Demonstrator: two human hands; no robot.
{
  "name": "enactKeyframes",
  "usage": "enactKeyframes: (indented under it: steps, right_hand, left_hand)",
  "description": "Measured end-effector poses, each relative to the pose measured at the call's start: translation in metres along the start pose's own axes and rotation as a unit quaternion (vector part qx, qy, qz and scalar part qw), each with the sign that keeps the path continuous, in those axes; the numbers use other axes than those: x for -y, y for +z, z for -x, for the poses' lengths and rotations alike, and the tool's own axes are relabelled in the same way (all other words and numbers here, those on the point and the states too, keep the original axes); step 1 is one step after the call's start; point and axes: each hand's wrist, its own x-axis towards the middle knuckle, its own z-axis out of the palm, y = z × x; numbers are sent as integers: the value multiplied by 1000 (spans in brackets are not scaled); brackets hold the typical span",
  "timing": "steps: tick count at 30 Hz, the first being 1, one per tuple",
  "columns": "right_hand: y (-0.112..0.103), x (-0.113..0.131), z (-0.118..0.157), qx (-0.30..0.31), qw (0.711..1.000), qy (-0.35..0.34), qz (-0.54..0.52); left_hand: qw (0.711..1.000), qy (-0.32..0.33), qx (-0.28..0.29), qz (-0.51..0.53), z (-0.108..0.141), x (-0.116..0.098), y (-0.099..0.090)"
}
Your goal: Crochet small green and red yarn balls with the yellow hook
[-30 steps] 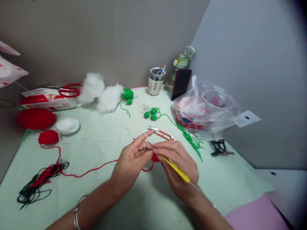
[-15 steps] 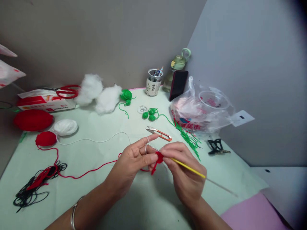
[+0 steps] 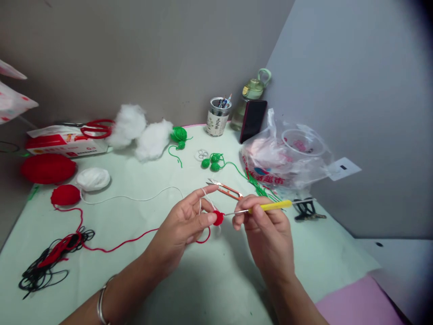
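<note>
A small red crochet piece [image 3: 218,218] is pinched between the thumb and fingers of my left hand [image 3: 189,221]. White yarn [image 3: 162,190] runs from a white yarn ball [image 3: 93,179] and loops over my raised left index finger. My right hand [image 3: 269,230] grips a crochet hook [image 3: 270,206] by its yellow handle, and the metal tip reaches the edge of the red piece. Red yarn [image 3: 125,241] trails across the table below my left hand. Just beyond my hands lie orange thread snips [image 3: 228,190].
Red yarn balls [image 3: 49,169] and a tangle of black and red yarn [image 3: 56,262] lie at left. White stuffing [image 3: 154,140], green crocheted balls [image 3: 215,162], a pen tin [image 3: 217,117], a phone [image 3: 253,121] and a plastic bag [image 3: 270,162] stand further back. A black claw clip [image 3: 306,209] lies at right.
My right hand has turned, swinging the hook from slanting down to the right to nearly level. Its fingers have drawn away from the red piece, and the metal shaft now shows.
</note>
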Motion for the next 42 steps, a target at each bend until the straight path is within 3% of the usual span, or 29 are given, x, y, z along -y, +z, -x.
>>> enactKeyframes:
  steps: [3, 8, 11, 16, 21, 25, 33, 42]
  right_hand:
    - [-1, -2, 0, 12, 1000, -8, 17]
    - [-2, -5, 5, 34, 986, -100, 133]
    - [-2, -5, 7, 44, 988, -88, 117]
    - [-3, -7, 5, 47, 994, -72, 72]
    - [-4, -9, 4, 16, 988, -102, 111]
    - [-4, -11, 5, 7, 995, -62, 72]
    - [2, -6, 6, 3, 989, -88, 116]
    - [1, -8, 8, -15, 993, -56, 101]
  left_hand:
    - [999, 18, -22, -32, -1, 3, 2]
    - [989, 64, -94, -93, -3, 9, 7]
    - [984, 80, -115, -107, -3, 10, 8]
    - [986, 82, -105, -99, -4, 9, 5]
    - [993, 45, -81, -69, -7, 8, 3]
    - [997, 13, -66, -44, -7, 7, 3]
    - [997, 9, -67, -25, -8, 8, 3]
    - [997, 5, -63, -35, -8, 7, 2]
